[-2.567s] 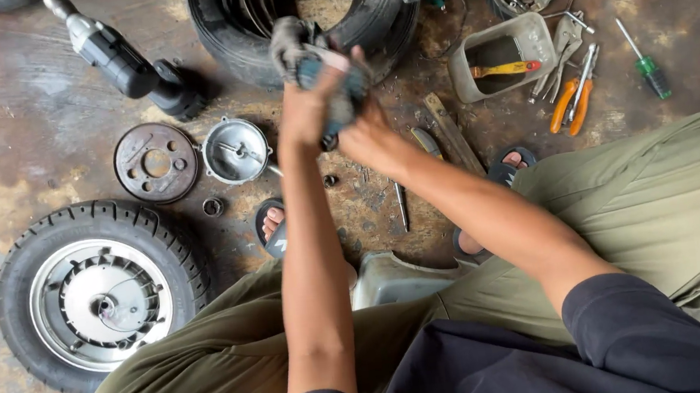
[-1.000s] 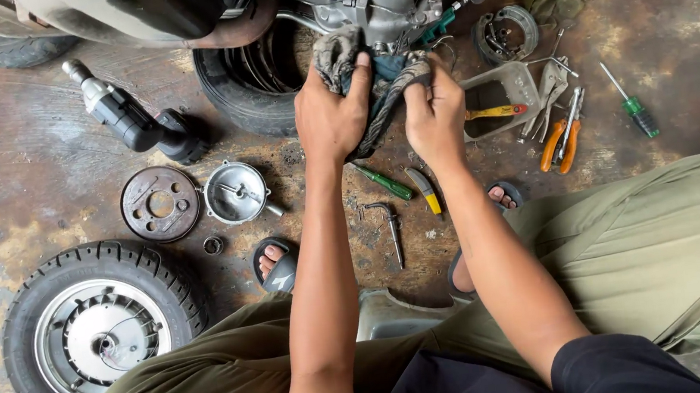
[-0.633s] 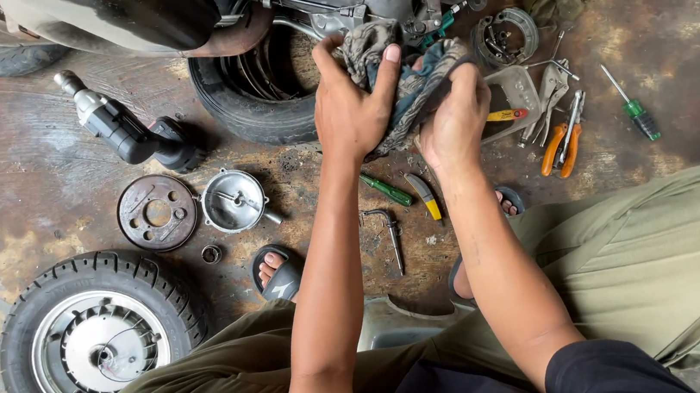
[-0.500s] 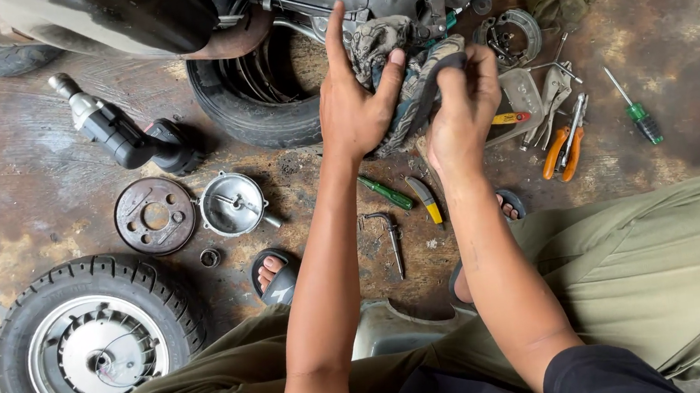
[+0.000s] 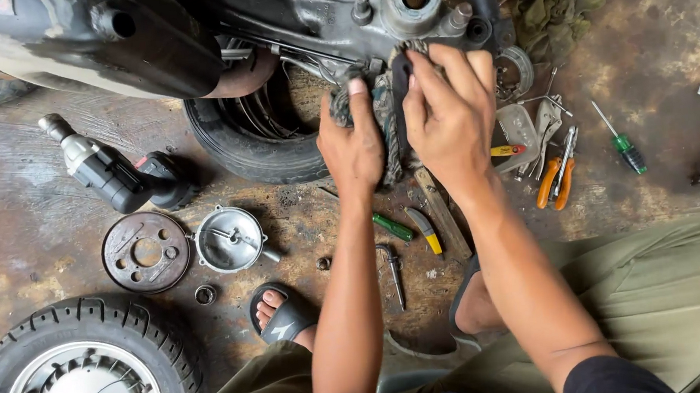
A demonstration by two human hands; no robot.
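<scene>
Pressing down from above, I have both hands on a grimy, frayed grey-green rag (image 5: pixel 387 119) held against the underside of the dark cast-metal engine housing (image 5: pixel 400 9) of a small two-wheeler. My left hand (image 5: pixel 353 140) is curled over the rag's left edge, thumb tucked and fingers wrapped into the cloth. My right hand (image 5: pixel 450 117) lies flatter, fingers spread and bearing on the rag's right side, just beneath the housing's round bolted hub.

Taking that housing as my landmark: directly below it, behind my hands, stands a worn black rubber tyre (image 5: pixel 253 137) with ribbed tread. To the housing's lower left lies a black-and-silver cordless impact wrench (image 5: pixel 109 170), and lower still a rusty round brake plate (image 5: pixel 146 252) beside a shiny dished metal cover (image 5: pixel 230 238). Far below and left of the housing sits a second black tyre on a silver finned wheel (image 5: pixel 76 390). Right of the housing, orange-handled pliers (image 5: pixel 558 181) and a green-handled screwdriver (image 5: pixel 620 142) rest on the stained concrete floor (image 5: pixel 6 224).
</scene>
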